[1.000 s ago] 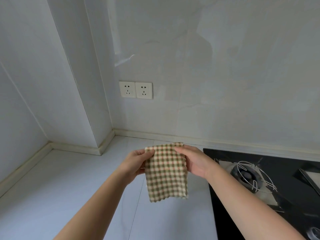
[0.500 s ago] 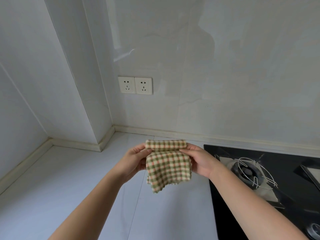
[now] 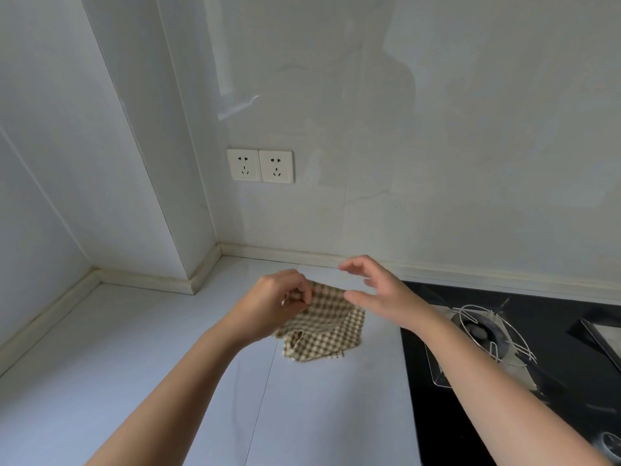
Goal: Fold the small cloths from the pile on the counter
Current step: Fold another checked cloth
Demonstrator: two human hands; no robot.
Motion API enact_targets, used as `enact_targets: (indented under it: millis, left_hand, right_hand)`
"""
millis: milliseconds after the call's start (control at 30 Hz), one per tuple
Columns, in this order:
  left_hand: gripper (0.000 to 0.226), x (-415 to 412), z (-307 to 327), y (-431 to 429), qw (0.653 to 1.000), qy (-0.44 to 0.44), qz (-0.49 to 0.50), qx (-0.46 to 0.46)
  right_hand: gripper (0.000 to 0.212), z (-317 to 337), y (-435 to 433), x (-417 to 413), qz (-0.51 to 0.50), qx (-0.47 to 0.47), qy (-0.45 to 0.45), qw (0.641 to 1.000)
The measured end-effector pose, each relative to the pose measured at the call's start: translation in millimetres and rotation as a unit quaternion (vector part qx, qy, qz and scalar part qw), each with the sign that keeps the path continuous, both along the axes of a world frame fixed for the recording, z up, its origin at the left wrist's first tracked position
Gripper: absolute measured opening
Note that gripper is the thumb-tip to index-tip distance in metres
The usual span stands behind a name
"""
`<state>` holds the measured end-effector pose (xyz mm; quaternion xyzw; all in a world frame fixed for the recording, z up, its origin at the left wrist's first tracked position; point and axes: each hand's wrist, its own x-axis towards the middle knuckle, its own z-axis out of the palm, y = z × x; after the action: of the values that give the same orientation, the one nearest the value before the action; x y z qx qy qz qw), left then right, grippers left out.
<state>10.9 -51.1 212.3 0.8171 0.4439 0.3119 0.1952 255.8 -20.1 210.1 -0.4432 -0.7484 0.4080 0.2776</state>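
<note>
A small green-and-cream checked cloth [image 3: 327, 326] hangs bunched and partly folded just above the white counter [image 3: 141, 358], near its middle. My left hand [image 3: 272, 306] pinches the cloth's upper left edge with curled fingers. My right hand [image 3: 376, 287] hovers at the cloth's upper right, fingers spread and relaxed, holding nothing. No pile of other cloths is in view.
A black glass hob [image 3: 537, 381] with a wire pan support [image 3: 490, 334] fills the counter's right side. A double wall socket [image 3: 259, 165] sits on the back wall. A wall column [image 3: 161, 196] juts out at the left rear corner.
The cloth, first held up flat by both hands, was folded over and lowered. My right hand has let go and opened; my left hand still holds the cloth.
</note>
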Motion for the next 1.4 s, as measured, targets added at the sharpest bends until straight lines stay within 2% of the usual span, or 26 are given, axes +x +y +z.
enact_targets:
  millis: [67,167,200,300,433,600,767,933,1067,1233,1400]
  left_hand:
    - [0.034,5.7,1.6,-0.7,1.000,0.023,0.004,-0.001]
    - [0.051,9.2,-1.1,-5.7,0.997,-0.010,0.044,-0.058]
    - [0.056,8.0,-4.1,-8.4,0.995,-0.033,0.057,-0.070]
    - [0.039,0.6,-17.4,-16.5,0.990,-0.071,0.096,-0.080]
    - [0.017,-4.6,-27.2,-20.5,0.988,-0.053,0.138,-0.053]
    - [0.023,-6.6,-27.0,-19.1,0.988,-0.036,0.147,-0.028]
    - [0.024,-7.3,-29.6,-20.7,0.993,-0.010,0.112,0.021]
    - [0.014,-3.2,-30.4,-19.3,0.995,-0.014,0.102,0.002]
    - [0.021,-0.3,-29.5,-16.3,0.991,-0.027,0.131,-0.025]
    - [0.018,3.1,-30.6,-13.1,0.993,0.008,0.114,-0.009]
    - [0.016,14.0,-36.5,-11.6,0.994,-0.005,0.098,-0.037]
  right_hand:
    - [0.032,0.9,0.6,-11.3,0.024,-0.007,-0.053,0.998]
    - [0.006,-2.3,-0.1,-23.9,0.019,-0.036,-0.068,0.997]
    - [0.004,-4.4,-0.9,-25.2,0.012,-0.035,-0.060,0.998]
    - [0.008,-12.5,-4.0,-25.2,-0.034,-0.040,-0.004,0.999]
    - [0.006,-20.5,-9.1,-25.4,-0.064,-0.065,0.050,0.995]
    - [0.008,-25.5,-10.6,-24.5,-0.090,-0.064,0.071,0.991]
    - [0.011,-28.9,-13.1,-19.9,-0.110,-0.077,0.111,0.985]
    - [0.010,-27.9,-17.7,-18.3,-0.104,-0.072,0.123,0.984]
    - [0.008,-25.7,-21.4,-17.4,-0.106,-0.068,0.129,0.984]
    - [0.009,-24.8,-25.3,-15.6,-0.111,-0.078,0.143,0.980]
    - [0.010,-27.3,-27.8,-13.1,-0.104,-0.083,0.146,0.980]
